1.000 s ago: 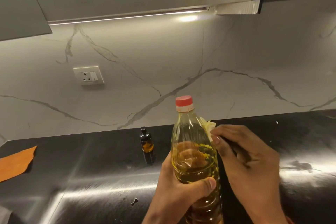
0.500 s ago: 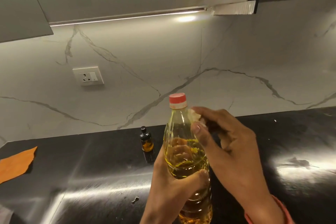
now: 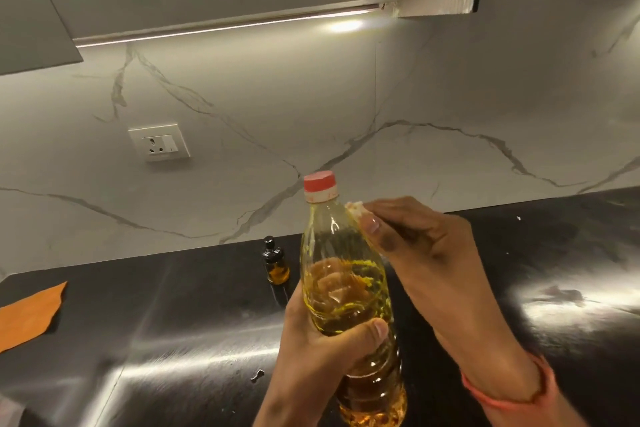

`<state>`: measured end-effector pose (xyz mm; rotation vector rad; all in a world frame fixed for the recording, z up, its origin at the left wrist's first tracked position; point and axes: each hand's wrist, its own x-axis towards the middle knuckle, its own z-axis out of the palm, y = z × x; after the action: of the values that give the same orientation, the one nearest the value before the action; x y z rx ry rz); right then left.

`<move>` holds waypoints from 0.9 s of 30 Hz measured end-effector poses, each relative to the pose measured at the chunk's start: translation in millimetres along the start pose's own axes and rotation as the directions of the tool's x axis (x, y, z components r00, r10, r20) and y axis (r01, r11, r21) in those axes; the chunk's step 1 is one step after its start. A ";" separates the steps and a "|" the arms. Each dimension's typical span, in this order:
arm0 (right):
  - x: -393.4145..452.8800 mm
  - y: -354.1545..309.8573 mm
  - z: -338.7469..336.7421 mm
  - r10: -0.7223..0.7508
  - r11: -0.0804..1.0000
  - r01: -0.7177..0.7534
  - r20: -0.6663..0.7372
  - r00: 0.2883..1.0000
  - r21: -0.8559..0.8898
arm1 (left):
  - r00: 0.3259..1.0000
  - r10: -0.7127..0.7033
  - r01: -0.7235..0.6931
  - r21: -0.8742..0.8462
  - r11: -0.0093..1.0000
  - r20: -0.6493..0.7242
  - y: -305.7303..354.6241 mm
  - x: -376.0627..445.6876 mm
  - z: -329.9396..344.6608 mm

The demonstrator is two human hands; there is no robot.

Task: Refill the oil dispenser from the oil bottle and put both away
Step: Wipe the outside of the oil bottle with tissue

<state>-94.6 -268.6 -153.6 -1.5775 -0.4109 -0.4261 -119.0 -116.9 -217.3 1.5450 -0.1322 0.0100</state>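
Head view: black countertop point(image 3: 173, 340) spans lower frame. Oil bottle point(image 3: 346, 288) (red cap on) upright at centre, held above counter. Left hand point(image 3: 322, 350) wraps bottle's middle from 7 o'clock. Right hand point(image 3: 415, 243) at 2 o'clock pinches pale wad point(image 3: 355, 207) against bottle shoulder. Orange cloth point(image 3: 27, 315) at 9 o'clock. Small dropper dispenser point(image 3: 275, 262) stands at 10 o'clock, apart from bottle.

L hand point(image 3: 322, 347) grips oil bottle point(image 3: 349, 288) round its middle, thumb across front, red cap point(image 3: 320, 183) on. R hand point(image 3: 429, 253) pinches a pale wad point(image 3: 355, 209) against bottle's shoulder, just below cap. Small dark oil dispenser point(image 3: 275, 262) stands on black counter point(image 3: 156, 322) just beyond L hand. Orange cloth point(image 3: 29, 314) lies far to L hand's left. Socket point(image 3: 159, 143) on marble wall above.
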 end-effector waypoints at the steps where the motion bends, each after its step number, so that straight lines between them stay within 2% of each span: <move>1: -3.8 4.0 2.7 -0.058 0.992 0.055 -0.021 0.998 -0.117 | 1.000 0.004 -0.004 -0.020 1.000 -0.010 0.3 1.9 -0.4; 3: -21.2 14.3 10.8 -0.199 0.921 0.175 -0.032 0.980 -0.349 | 0.999 0.013 -0.015 -0.071 0.997 -0.029 2.4 5.7 -3.4; 4: -32.2 19.6 15.1 -0.248 0.888 0.222 -0.012 0.969 -0.402 | 0.999 0.013 -0.017 -0.091 0.996 -0.044 3.9 7.3 -5.6; 9: -48.0 31.7 15.6 -0.394 0.812 0.386 0.077 0.916 -0.438 | 0.998 -0.003 -0.001 -0.071 0.997 -0.061 3.5 9.7 -9.6; 13: -8.1 17.7 15.5 -0.452 0.785 0.420 0.041 0.891 -0.455 | 0.999 -0.027 0.027 -0.025 0.999 -0.021 -1.0 10.3 -3.8; 18: 4.2 14.7 18.5 -0.421 0.734 0.430 0.145 0.895 -0.526 | 0.997 -0.051 0.049 -0.033 0.998 -0.055 -4.1 9.8 -5.5; 20: -10.5 23.0 16.9 -0.388 0.753 0.413 0.162 0.907 -0.512 | 0.996 -0.026 0.022 -0.037 0.999 -0.089 -1.2 10.3 -12.6; 23: -23.7 30.7 13.6 -0.376 0.784 0.390 0.130 0.917 -0.483 | 0.996 -0.006 0.005 -0.016 1.000 -0.092 1.0 10.3 -17.7; 27: 1.5 25.7 24.0 -0.479 0.752 0.424 0.023 0.877 -0.505 | 0.997 -0.052 0.052 0.004 0.999 -0.062 -2.1 6.4 -7.6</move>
<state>-79.8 -245.9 -175.9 -1.9399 -0.6416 -1.0629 -111.8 -109.9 -219.0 1.5522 -0.0429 0.0169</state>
